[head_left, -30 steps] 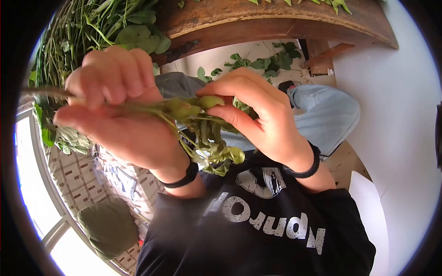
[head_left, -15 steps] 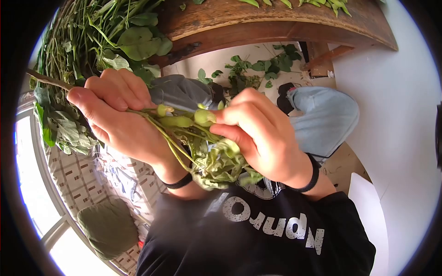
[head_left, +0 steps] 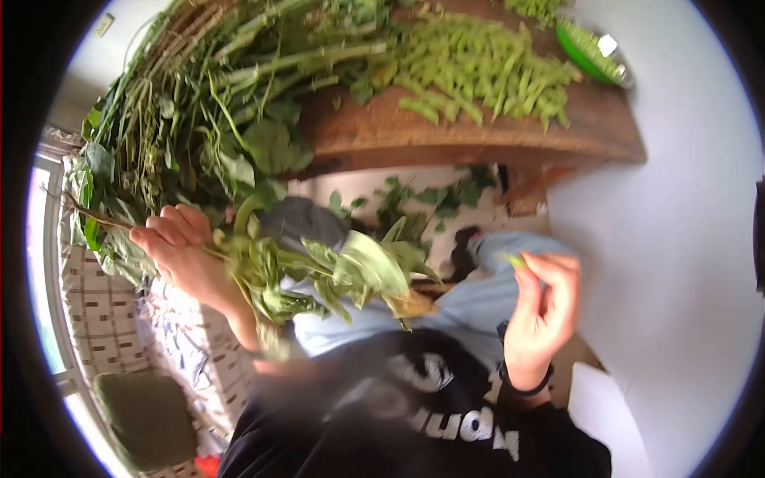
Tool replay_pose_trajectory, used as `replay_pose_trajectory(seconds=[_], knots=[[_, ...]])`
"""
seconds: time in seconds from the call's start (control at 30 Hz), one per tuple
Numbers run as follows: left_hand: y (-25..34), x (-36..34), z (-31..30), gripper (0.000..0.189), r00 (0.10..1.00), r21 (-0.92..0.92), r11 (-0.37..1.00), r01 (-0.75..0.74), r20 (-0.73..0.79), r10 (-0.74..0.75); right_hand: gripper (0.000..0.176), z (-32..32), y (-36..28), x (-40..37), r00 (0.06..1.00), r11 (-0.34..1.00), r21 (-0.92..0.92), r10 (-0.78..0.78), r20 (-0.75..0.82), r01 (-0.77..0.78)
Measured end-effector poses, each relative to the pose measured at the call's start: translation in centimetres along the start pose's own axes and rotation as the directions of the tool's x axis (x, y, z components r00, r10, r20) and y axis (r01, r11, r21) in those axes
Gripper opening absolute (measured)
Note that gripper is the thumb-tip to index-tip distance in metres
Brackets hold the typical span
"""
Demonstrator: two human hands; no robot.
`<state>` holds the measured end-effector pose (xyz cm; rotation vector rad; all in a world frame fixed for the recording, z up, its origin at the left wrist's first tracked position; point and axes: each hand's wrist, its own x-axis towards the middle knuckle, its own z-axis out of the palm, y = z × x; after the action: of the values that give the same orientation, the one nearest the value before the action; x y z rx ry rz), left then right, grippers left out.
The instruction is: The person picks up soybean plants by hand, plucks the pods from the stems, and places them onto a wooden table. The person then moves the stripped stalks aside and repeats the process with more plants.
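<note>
Green, leafy plant (head_left: 319,271) hangs over the lap, its stem end clamped in the closed fingers (head_left: 185,225) of the left hand (head_left: 179,251), with the leaves spreading out to the right of them. Well apart from it, the right hand (head_left: 542,307) is raised with its fingers (head_left: 532,280) pinched on a small pod (head_left: 514,259) at their tips. Beyond both hands, the wooden surface (head_left: 478,137) carries a pod heap (head_left: 478,72) and a bundle of stalks (head_left: 199,103).
</note>
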<state>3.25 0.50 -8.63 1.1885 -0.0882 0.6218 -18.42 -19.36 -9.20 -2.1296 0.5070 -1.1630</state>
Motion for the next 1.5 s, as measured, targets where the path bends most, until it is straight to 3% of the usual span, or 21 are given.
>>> replay_pose_trajectory(seconds=[0.03, 0.1, 0.17, 0.2, 0.3, 0.37, 0.47, 0.53, 0.63, 0.7, 0.87, 0.97, 1.03, 1.07, 1.13, 1.17, 1.23, 1.33, 1.37, 1.47, 1.5], knots=[[1.0, -0.8, 1.3, 0.05, 1.0, -0.073, 0.997, 0.029, 0.005, -0.029, 0.019, -0.9, 0.5, 0.6, 0.998, 0.998, 0.018, -0.051, -0.043, 0.052], [0.6, -2.5, 2.3, 0.05, 0.983, -0.086, 0.996, 0.034, 0.181, -0.018, 0.011, -2.3, -0.7, 3.3, 0.899, 0.917, -0.059, -0.398, -0.181, 0.394], [0.6, -4.0, 3.4, 0.049, 0.954, -0.134, 0.974, 0.183, 0.262, -0.143, 0.012, -1.4, -1.6, 5.8, 0.609, 0.768, -0.228, -0.621, -0.493, 0.599], [0.6, -4.6, 3.9, 0.048, 0.932, -0.183, 0.944, 0.273, 0.294, -0.213, 0.01, -1.6, -1.5, 7.0, 0.582, 0.726, -0.296, -0.679, -0.447, 0.621], [1.3, -5.8, 4.9, 0.046, 0.889, -0.231, 0.887, 0.399, 0.336, -0.313, 0.017, 1.1, -1.0, 11.2, 0.753, 0.771, -0.395, -0.611, -0.242, 0.499], [1.6, -5.5, 4.5, 0.048, 0.846, -0.397, 0.783, 0.478, 0.448, -0.289, 0.027, 5.6, 1.7, 14.8, 0.814, 0.796, -0.273, -0.576, -0.068, 0.54], [2.3, -4.7, 4.3, 0.049, 0.88, -0.468, 0.787, 0.403, 0.435, -0.192, 0.023, 5.9, 0.6, 10.1, 0.853, 0.853, 0.016, -0.522, -0.02, 0.522], [2.6, -4.7, 4.5, 0.05, 0.892, -0.512, 0.788, 0.342, 0.44, -0.101, 0.02, 6.0, -1.0, 6.4, 0.896, 0.911, 0.225, -0.392, 0.207, 0.346], [2.7, -4.9, 4.8, 0.051, 0.88, -0.56, 0.741, 0.37, 0.466, -0.087, 0.018, 6.6, -1.1, 3.2, 0.8, 0.897, 0.435, -0.316, 0.509, 0.078], [3.0, -5.2, 4.9, 0.051, 0.869, -0.572, 0.713, 0.405, 0.483, -0.105, 0.02, 6.4, -1.8, 1.9, 0.742, 0.875, 0.445, -0.168, 0.649, -0.192], [2.9, -5.5, 4.7, 0.051, 0.861, -0.604, 0.668, 0.434, 0.497, -0.109, 0.026, 7.1, -2.1, 0.3, 0.728, 0.839, 0.502, -0.208, 0.653, -0.211], [2.7, -5.6, 4.4, 0.052, 0.86, -0.548, 0.708, 0.445, 0.483, -0.165, 0.022, 7.4, -2.0, 0.0, 0.699, 0.816, 0.476, -0.128, 0.704, -0.329], [2.6, -5.5, 4.3, 0.053, 0.852, -0.496, 0.742, 0.451, 0.487, -0.191, 0.02, 7.6, -1.7, -0.2, 0.808, 0.848, 0.51, -0.194, 0.556, -0.147], [2.7, -5.5, 4.3, 0.053, 0.875, -0.409, 0.827, 0.386, 0.446, -0.188, 0.02, 7.5, -1.6, 0.0, 0.81, 0.848, 0.509, -0.191, 0.554, -0.148], [2.6, -5.2, 4.2, 0.054, 0.921, -0.263, 0.925, 0.273, 0.35, -0.172, 0.021, 7.2, -1.4, 0.6, 0.828, 0.911, 0.334, -0.372, 0.42, 0.24], [2.3, -5.1, 4.1, 0.054, 0.922, -0.265, 0.925, 0.274, 0.347, -0.173, 0.021, 6.8, -1.6, 0.6, 0.826, 0.911, 0.334, -0.373, 0.423, 0.241], [1.6, -4.6, 4.0, 0.053, 0.976, -0.086, 0.986, 0.142, 0.178, -0.125, 0.026, 5.7, -2.1, 0.0, 0.814, 0.888, 0.163, -0.46, 0.354, 0.431], [1.4, -0.2, 1.4, 0.049, 0.995, -0.158, 0.986, 0.046, 0.091, -0.032, 0.018, 1.4, -0.2, 1.2, 0.885, 0.931, -0.024, -0.339, 0.319, 0.365], [2.2, 0.1, 1.8, 0.049, 0.994, -0.175, 0.984, 0.012, 0.111, 0.008, 0.012, 0.3, -0.4, 1.5, 0.952, 0.968, 0.045, -0.252, 0.176, 0.248], [2.0, -1.8, 3.3, 0.049, 0.959, -0.337, 0.941, -0.028, 0.257, 0.121, 0.011, -1.4, -0.8, 5.9, 0.85, 0.874, -0.086, -0.485, -0.208, 0.478], [2.2, -2.7, 4.1, 0.049, 0.956, -0.334, 0.942, -0.024, 0.267, 0.119, 0.018, 0.1, 0.5, 8.4, 0.832, 0.854, -0.233, -0.511, -0.217, 0.464]])
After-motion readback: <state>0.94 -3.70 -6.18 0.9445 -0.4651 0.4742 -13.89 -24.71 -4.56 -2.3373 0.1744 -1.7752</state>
